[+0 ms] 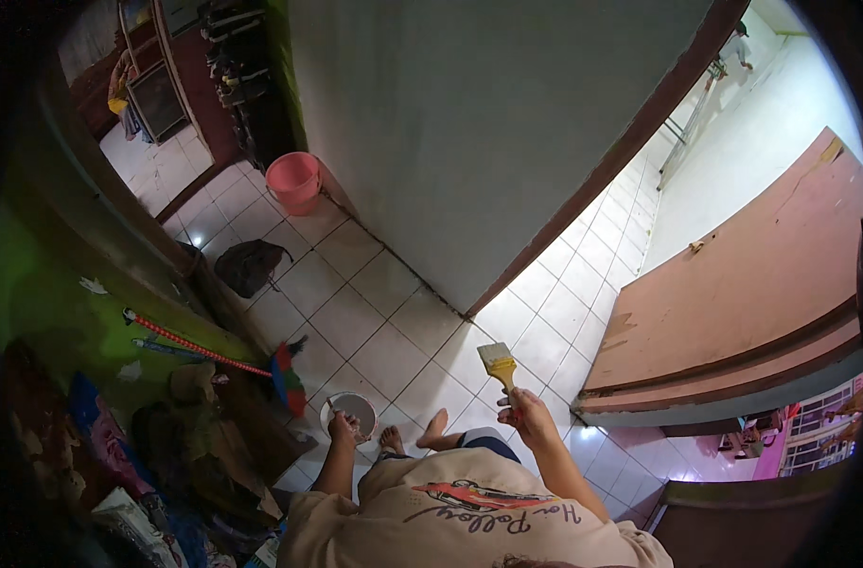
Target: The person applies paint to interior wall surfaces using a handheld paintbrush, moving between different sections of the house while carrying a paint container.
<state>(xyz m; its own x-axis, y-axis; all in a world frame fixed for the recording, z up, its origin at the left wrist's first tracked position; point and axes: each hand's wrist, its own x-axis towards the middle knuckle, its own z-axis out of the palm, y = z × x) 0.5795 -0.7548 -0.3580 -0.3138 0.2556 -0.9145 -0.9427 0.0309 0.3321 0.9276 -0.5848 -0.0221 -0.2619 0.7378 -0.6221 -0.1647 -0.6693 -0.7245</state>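
My right hand (526,414) is closed round the handle of a flat paintbrush (496,358). The brush points up and away from me, with a yellow ferrule and pale, paint-stained bristles. On the left, my left hand (344,428) is closed at the near side of a round paint bucket (367,408) with a light rim and grey paint inside. Its fingers cover part of the rim, and their exact hold is partly hidden. A thin pale stick (330,404) juts up beside those fingers, too small to name.
A grey wall (469,133) ends in a corner ahead. A pink bucket (295,184), a dark bag (250,267) and a red-handled broom (204,352) stand to the left, near piled clutter (195,426). At right is a peach panel (734,275); a person (737,47) is far off beyond it.
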